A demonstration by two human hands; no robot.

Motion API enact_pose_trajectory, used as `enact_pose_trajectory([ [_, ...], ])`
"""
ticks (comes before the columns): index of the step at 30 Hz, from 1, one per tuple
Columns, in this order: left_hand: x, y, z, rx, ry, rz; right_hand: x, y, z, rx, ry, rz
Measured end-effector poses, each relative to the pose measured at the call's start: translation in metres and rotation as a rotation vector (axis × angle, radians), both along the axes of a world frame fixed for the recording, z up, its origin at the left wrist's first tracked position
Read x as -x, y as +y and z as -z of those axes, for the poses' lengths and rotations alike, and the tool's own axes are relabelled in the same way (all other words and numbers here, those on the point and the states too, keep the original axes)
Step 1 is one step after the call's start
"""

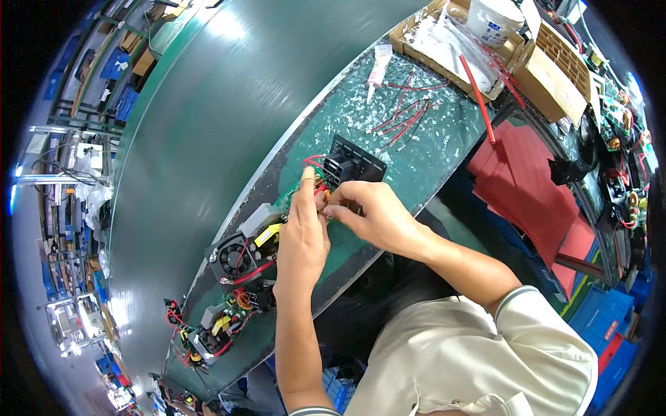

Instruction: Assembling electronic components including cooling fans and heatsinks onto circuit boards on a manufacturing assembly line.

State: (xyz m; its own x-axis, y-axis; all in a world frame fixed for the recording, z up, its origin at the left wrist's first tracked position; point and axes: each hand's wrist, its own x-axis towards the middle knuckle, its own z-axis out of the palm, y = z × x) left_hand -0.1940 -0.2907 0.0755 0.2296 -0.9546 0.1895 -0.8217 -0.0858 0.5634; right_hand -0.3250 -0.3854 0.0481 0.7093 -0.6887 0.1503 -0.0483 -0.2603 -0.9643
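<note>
While both rest over the circuit board [277, 208], left hand [303, 239] and right hand [371, 216] pinch red wires [320, 188].

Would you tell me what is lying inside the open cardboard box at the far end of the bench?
The cardboard box holds a white plastic tub and crumpled clear plastic bags, with a red tube leaning out over its rim. Whatever lies beneath the bags is covered.

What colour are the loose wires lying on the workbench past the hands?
Red; the loose thin wires show best in the head view.
</note>
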Motion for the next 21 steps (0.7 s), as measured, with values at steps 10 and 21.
enact_pose_trajectory([
  [10,-0.007,0.003,-0.007,0.08,0.126,-0.044,-0.003,0.007,0.011,-0.645,0.014,0.003],
  [21,-0.025,-0.011,0.001,0.196,0.298,-0.151,0.025,-0.007,0.035,0.259,0.164,0.359],
])
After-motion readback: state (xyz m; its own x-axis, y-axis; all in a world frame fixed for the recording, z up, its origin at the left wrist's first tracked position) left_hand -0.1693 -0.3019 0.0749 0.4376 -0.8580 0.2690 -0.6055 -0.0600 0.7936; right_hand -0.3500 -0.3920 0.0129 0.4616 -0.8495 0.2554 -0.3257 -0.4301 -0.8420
